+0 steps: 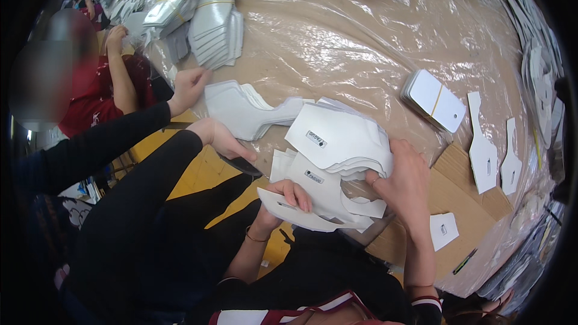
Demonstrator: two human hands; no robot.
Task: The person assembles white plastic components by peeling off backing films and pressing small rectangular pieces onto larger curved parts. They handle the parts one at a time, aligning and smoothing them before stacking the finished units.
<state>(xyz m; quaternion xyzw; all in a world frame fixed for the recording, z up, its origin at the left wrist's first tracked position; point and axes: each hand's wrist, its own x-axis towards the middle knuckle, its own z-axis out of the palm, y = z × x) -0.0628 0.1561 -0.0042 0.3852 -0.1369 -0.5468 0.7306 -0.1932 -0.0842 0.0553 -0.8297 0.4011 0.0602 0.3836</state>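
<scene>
Left hand [288,195] curled closed, gripping lower white cut pieces [313,207]. Right hand [400,174] closed, fingers clamped on upper stack of white pieces [337,141].

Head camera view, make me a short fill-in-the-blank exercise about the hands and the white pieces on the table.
1. The left hand and the right hand together hold a stack of cut pieces whose colour is ____.
2. The table is covered by a clear sheet of ____.
3. The banded stack of cards lies on the person's ____ side.
4. The co-worker's hands, at another stack of white pieces, come out of sleeves coloured ____.

Missing words: white; plastic; right; black
</scene>
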